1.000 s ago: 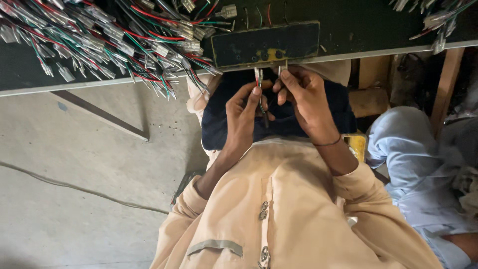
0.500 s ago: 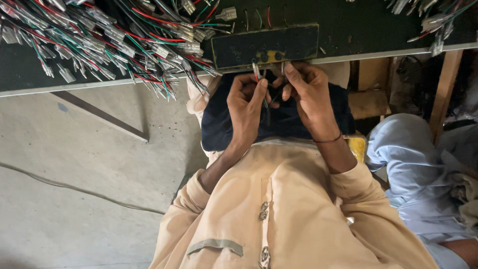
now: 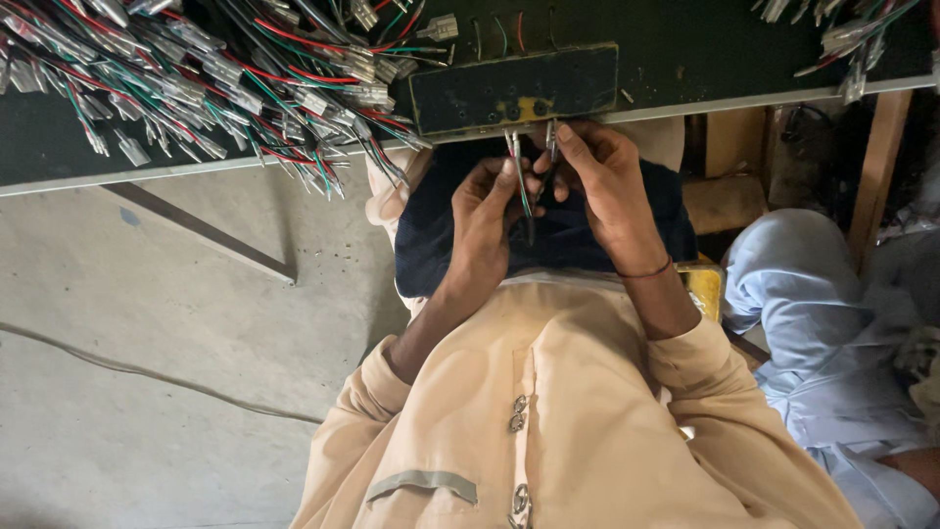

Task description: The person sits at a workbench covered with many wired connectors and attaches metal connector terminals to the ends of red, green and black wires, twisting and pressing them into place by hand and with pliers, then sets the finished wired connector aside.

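My left hand (image 3: 485, 211) pinches a few thin red, green and white wires (image 3: 519, 176), their ends pointing up at the table edge. My right hand (image 3: 597, 171) holds another wire end with a small metal terminal (image 3: 551, 135), right beside the left hand. Both hands sit just below a dark rectangular board (image 3: 514, 86) with small holes and a yellow patch, which lies at the front edge of the green table (image 3: 685, 59). A dark blue cloth (image 3: 421, 235) lies on my lap under the hands.
A large heap of coloured wires with white connectors (image 3: 196, 78) covers the table's left part. More wires (image 3: 852, 39) lie at the top right. Another person in light blue clothes (image 3: 813, 304) sits close on my right. Grey concrete floor (image 3: 147, 343) lies to the left.
Both hands have risen slightly toward the table edge, bringing the wire ends up to the dark board.
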Demonstrator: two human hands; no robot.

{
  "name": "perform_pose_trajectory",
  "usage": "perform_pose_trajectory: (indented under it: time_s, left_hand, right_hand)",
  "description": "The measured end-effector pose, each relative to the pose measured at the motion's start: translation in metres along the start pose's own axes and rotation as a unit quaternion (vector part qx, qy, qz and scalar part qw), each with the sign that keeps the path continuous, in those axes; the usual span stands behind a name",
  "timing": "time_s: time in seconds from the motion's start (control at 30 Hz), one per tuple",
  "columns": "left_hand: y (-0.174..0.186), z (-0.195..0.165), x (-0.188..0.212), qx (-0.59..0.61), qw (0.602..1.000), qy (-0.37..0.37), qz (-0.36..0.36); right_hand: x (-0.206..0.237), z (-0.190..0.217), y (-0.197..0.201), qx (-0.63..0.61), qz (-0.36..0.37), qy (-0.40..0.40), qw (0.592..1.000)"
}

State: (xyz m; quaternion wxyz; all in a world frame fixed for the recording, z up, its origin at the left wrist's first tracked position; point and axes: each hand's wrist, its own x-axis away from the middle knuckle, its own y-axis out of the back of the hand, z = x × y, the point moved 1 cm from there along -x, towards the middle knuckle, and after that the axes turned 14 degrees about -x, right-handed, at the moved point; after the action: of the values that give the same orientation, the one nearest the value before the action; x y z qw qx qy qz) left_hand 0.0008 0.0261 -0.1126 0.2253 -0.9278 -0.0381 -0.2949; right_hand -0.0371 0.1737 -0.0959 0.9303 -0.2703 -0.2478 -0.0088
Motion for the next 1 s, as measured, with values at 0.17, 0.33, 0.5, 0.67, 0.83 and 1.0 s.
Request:
perform_pose_trajectory:
  time_s: [0.17,0.33,0.5,0.67,0.83,1.0]
  left_hand:
    - [0.000,0.004,-0.003,0.026,0.999,0.006,0.028]
    - [-0.003,0.004,-0.005,-0.049,0.998,-0.031,-0.033]
    - [-0.008,0.003,-0.008,-0.092,0.989,-0.070,-0.087]
    - [-0.012,0.005,-0.007,-0.130,0.982,-0.078,-0.112]
    - [-0.012,0.005,-0.006,-0.135,0.979,-0.102,-0.114]
    - [-0.011,0.010,0.002,-0.083,0.992,-0.058,-0.069]
  right_hand:
    - [-0.001,-0.002,0.003,-0.014,0.009,0.005,1.000]
    - [-0.002,-0.003,0.004,-0.008,0.010,0.011,1.000]
    - [-0.002,-0.003,0.005,-0.011,0.000,0.006,1.000]
    - [-0.002,-0.002,0.004,-0.017,0.000,-0.001,1.000]
    - [-0.002,-0.001,0.004,-0.012,0.001,0.003,1.000]
    - [-0.002,-0.001,0.005,-0.008,0.013,0.002,1.000]
